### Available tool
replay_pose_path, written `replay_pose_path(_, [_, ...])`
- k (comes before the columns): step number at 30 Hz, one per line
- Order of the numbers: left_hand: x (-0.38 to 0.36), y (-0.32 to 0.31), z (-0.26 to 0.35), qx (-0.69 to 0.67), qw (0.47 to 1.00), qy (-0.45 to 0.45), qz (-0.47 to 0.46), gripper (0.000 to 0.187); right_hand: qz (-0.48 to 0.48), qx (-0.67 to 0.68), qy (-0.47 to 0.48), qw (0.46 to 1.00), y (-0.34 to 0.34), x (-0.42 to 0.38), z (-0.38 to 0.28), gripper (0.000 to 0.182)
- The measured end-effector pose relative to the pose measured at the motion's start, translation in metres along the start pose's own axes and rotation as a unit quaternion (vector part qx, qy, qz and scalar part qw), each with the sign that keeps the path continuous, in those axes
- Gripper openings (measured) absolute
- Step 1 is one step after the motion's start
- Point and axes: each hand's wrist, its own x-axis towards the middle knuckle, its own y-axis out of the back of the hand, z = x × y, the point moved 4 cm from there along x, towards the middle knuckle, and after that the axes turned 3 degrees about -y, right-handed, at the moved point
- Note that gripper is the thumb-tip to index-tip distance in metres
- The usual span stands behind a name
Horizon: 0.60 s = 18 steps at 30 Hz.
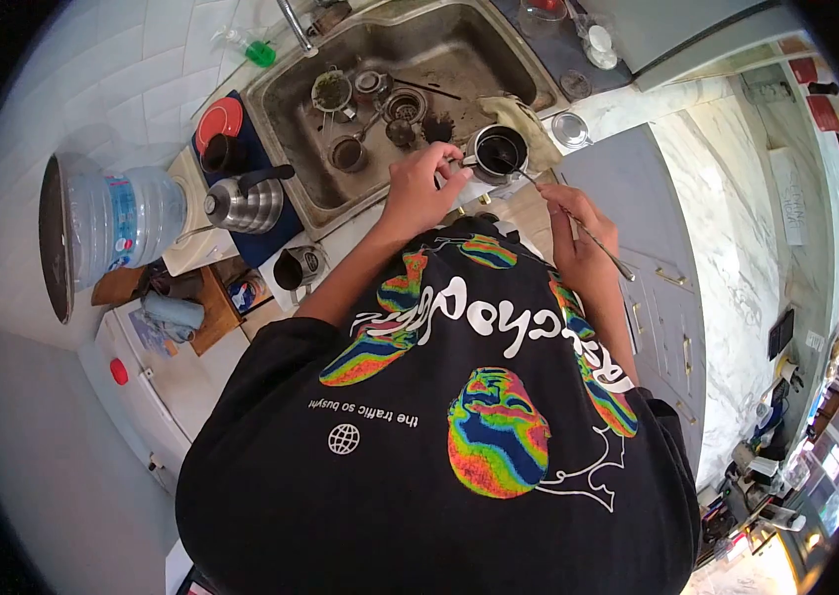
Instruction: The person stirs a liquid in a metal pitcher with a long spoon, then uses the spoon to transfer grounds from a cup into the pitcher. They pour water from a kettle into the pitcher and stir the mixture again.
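Note:
A metal cup [500,151] with dark contents stands at the sink's front right edge. My left hand [426,184] has its fingers closed at the cup's handle, on the cup's left side. In my right hand [581,230] is a long metal spoon [606,253]; its far end reaches to the cup's rim and its other end points toward my right forearm. A light cloth [519,124] lies right behind the cup, over the sink's edge.
The sink [380,45] holds a strainer [331,91], a small dark cup [348,154] and spilled grounds. To the left are a metal kettle [243,203], a red plate [219,123] and a large water bottle [132,216]. A round lid [569,130] lies to the right.

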Motion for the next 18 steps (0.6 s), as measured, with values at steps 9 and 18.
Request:
replay_pose_path(9, [-0.006,-0.003,0.008,0.094,0.994,0.022,0.052,0.028,-0.012,0.017,0.016,1.000,0.008,0.008,0.008,0.021])
replay_pose_path(18, [-0.014,-0.006,0.015,0.108,0.992,0.030,0.058,0.028,-0.043,0.036,0.043,0.998,0.014,0.023,0.010,0.018])
